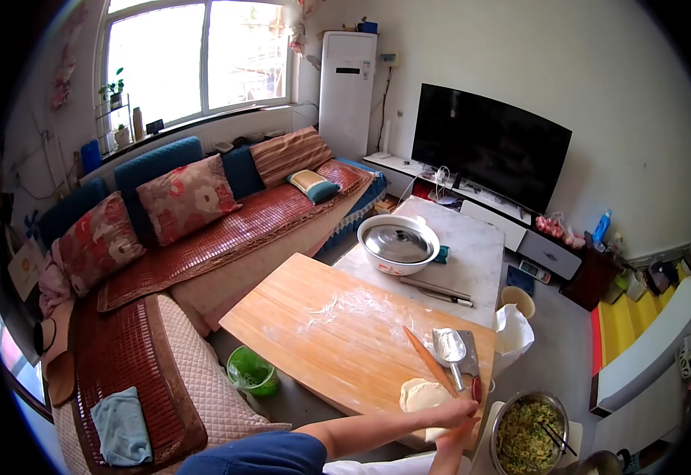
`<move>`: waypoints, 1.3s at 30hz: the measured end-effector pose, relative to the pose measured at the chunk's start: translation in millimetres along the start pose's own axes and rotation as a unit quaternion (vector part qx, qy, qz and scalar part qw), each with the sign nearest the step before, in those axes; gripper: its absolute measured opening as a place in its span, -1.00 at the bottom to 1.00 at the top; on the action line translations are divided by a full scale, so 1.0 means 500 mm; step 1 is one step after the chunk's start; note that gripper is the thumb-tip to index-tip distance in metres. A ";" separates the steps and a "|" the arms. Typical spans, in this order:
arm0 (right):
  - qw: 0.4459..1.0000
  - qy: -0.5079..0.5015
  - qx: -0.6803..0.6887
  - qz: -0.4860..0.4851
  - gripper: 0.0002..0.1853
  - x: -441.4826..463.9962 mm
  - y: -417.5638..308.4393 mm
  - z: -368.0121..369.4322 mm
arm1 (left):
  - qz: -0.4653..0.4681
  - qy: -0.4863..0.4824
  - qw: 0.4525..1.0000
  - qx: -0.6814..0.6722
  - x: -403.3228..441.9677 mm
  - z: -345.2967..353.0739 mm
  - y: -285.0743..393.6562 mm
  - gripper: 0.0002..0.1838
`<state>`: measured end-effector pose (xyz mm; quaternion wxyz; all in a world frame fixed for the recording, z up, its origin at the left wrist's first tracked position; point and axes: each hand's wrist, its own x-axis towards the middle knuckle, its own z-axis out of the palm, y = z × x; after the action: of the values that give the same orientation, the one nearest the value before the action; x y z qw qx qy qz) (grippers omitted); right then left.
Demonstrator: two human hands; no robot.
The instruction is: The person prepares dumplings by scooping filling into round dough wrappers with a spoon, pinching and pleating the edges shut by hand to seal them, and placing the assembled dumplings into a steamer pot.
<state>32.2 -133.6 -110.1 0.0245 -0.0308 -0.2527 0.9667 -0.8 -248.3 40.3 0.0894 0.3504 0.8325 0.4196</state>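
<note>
My left hand [458, 412] reaches across the near right corner of a wooden board [282, 317], its fingers closed. Right below it, my right hand [458, 435] is closed too, and the two seem to touch; what they hold is hidden. Beside them lies a flat round of dough [423, 395], with a pale piece [435, 435] showing under my left wrist. A tapered wooden rolling pin [427, 354] points toward my hands. Next to it, a metal scoop [449, 346] with flour rests on the blade of a cleaver [470, 351].
A steel bowl of chopped filling [530, 434] with chopsticks [557, 440] stands at the right. Beyond the board, a marble table [472, 237] carries a lidded white basin [397, 244]. A green bin [252, 370] and a sofa [203, 253] are at the left.
</note>
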 end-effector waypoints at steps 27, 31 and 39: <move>0.980 -0.121 0.052 -0.152 -0.11 -0.040 -0.166 0.415 | -0.115 0.108 0.732 -0.663 -0.092 -0.167 0.090 -0.52; 0.987 -0.041 0.017 -0.158 -0.07 -0.106 -0.107 0.423 | 0.001 0.180 0.824 -0.538 -0.077 -0.176 0.088 -0.58; 0.991 -0.072 0.016 -0.107 -0.08 -0.121 -0.121 0.331 | -0.081 0.270 0.941 -0.188 -0.085 -0.147 0.021 -0.66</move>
<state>82.5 -165.4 66.3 0.1098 0.0670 -0.2403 0.9621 3.4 -318.6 88.3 -0.0408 0.1320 0.7566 0.6391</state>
